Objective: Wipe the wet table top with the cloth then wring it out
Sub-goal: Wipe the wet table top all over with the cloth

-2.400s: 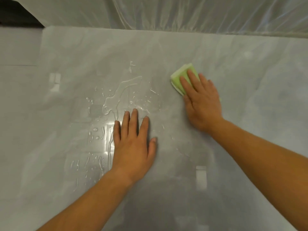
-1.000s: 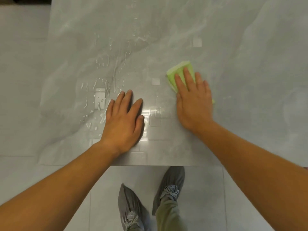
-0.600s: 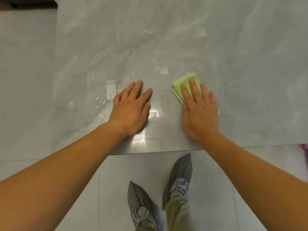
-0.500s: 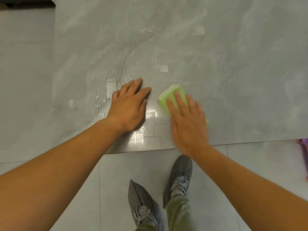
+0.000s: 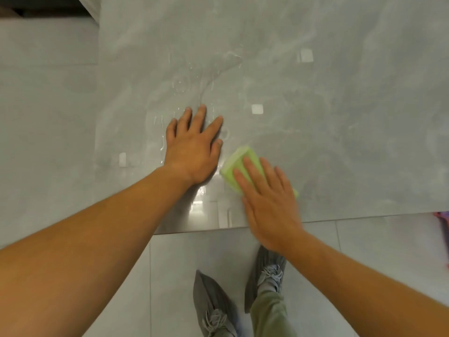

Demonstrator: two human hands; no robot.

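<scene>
Looking down from the head camera onto a grey marble-patterned table top (image 5: 315,117) — its near edge runs across the lower part of the view, its left edge runs up to the far left corner. Pale floor tiles (image 5: 48,117) lie beyond the left edge and below the near edge.

Left to right:

Water (image 5: 181,83) — droplets and thin streaks lie on the table top toward the left edge, some just beside the fingertips of the left hand, others further toward the far edge. A glossy wet patch with bright reflections sits at the near edge, between the two wrists.

Left hand (image 5: 194,147) — flat on the table top, palm down, fingers spread and pointing toward the far edge, thumb out to the right. Holds nothing. Forearm enters from the lower left corner of the view.

Cloth (image 5: 234,166) — light green, folded into a thick pad, lying on the table top close to the near edge and just beside the left thumb. Its far left corner shows ahead of the fingers; a small sliver also shows at the right side of the hand.

Right hand (image 5: 269,203) — flat on top of the cloth, palm down, fingers extended and slightly apart, pressing it onto the surface. Not gripping or pinching. The wrist overhangs the near edge. Outline slightly blurred.

Below the near edge: two grey shoes (image 5: 213,310) on the tiles, with an olive trouser leg (image 5: 269,312) above the right one. A pink-purple object (image 5: 443,229) shows at the right border of the view; cannot tell what it is.
</scene>
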